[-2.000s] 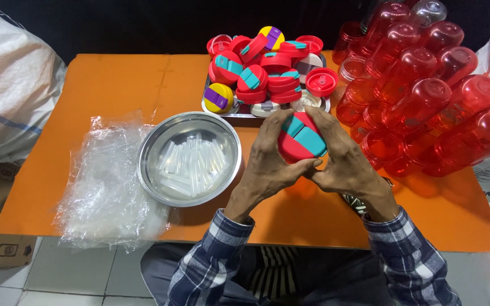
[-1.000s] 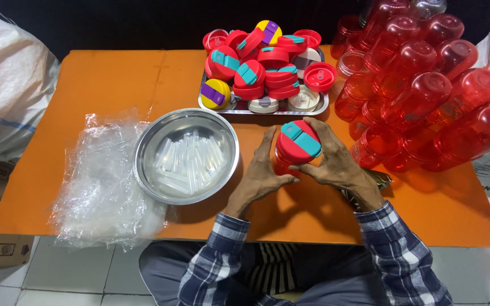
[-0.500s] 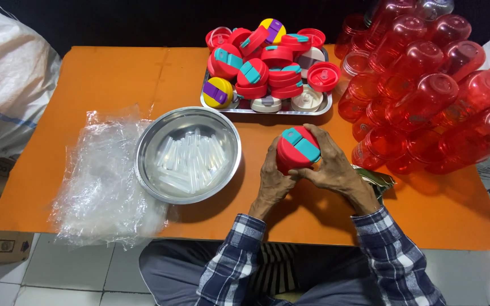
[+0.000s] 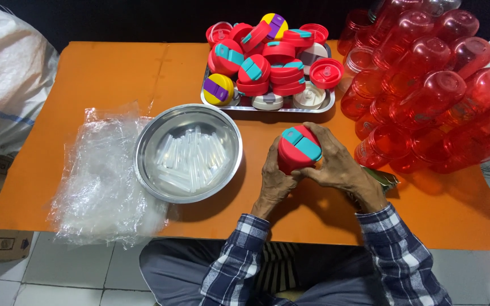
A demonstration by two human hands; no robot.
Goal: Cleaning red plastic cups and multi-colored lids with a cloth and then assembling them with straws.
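Over the last two seconds you have drawn the red lid (image 4: 297, 148) with its teal flap a little closer to your body, and both hands remain clamped round it: your left hand (image 4: 274, 180) cups it from below-left, your right hand (image 4: 336, 167) wraps its right side. The lid sits between your palms, above the orange table (image 4: 114, 79). The steel bowl (image 4: 187, 153) of clear tubes lies just left of your left hand, the tray (image 4: 267, 105) of lids beyond your fingertips, so the work looks to be on this one lid.

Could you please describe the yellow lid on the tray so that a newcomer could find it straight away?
Start at the orange table and find the metal tray heaped with lids at its far edge. The yellow lid sits at the tray's near left corner, closest to the steel bowl. It has a purple flap, whereas its neighbours there are red with teal flaps.
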